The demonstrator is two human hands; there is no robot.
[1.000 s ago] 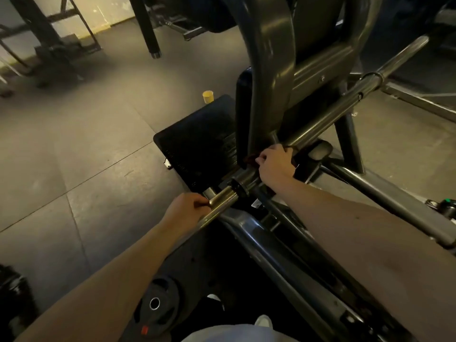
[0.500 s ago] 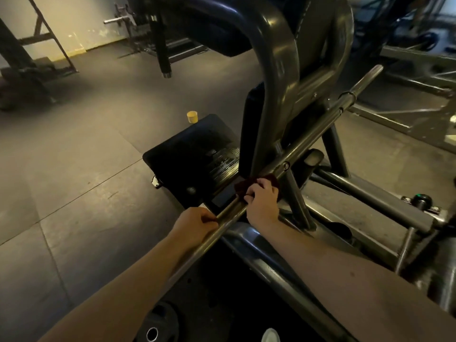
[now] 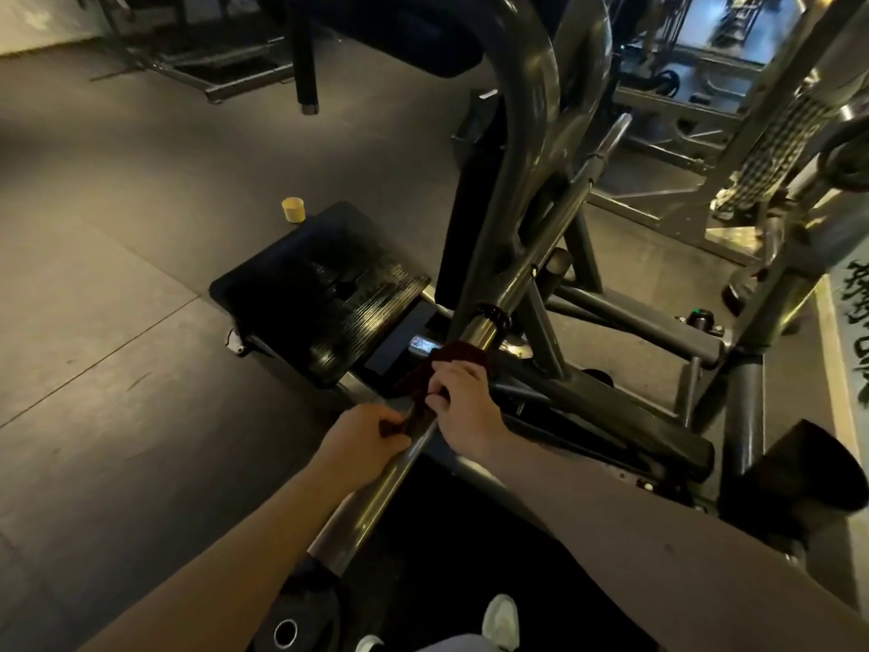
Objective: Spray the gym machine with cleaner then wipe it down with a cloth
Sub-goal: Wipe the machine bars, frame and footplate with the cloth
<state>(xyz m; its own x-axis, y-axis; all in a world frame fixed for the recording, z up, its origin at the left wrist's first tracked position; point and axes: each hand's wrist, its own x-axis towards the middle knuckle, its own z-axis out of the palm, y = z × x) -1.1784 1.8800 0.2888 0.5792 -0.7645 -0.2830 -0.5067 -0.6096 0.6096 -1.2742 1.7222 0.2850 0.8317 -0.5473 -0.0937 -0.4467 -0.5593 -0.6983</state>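
out on the floor point(image 3: 117, 322) sits a small yellow cup point(image 3: 292, 209), beside the black footplate point(image 3: 319, 294). our left hand point(image 3: 362, 437) curls round the machine's steel bar point(image 3: 376, 491). just right of it, our right hand point(image 3: 463, 400) clutches the dark red cloth point(image 3: 444, 362), pressed against that bar below its collar point(image 3: 489, 315).

The long round steel bar point(image 3: 385, 482) runs from near the person toward the far right. The left hand point(image 3: 362, 437) grips it. Just beyond, the right hand point(image 3: 463, 402) holds the dark red cloth point(image 3: 454, 357) on it. The black ribbed foot plate point(image 3: 319, 298) lies left of the bar. The small yellow cup point(image 3: 293, 209) stands on the floor behind the plate's far left corner.
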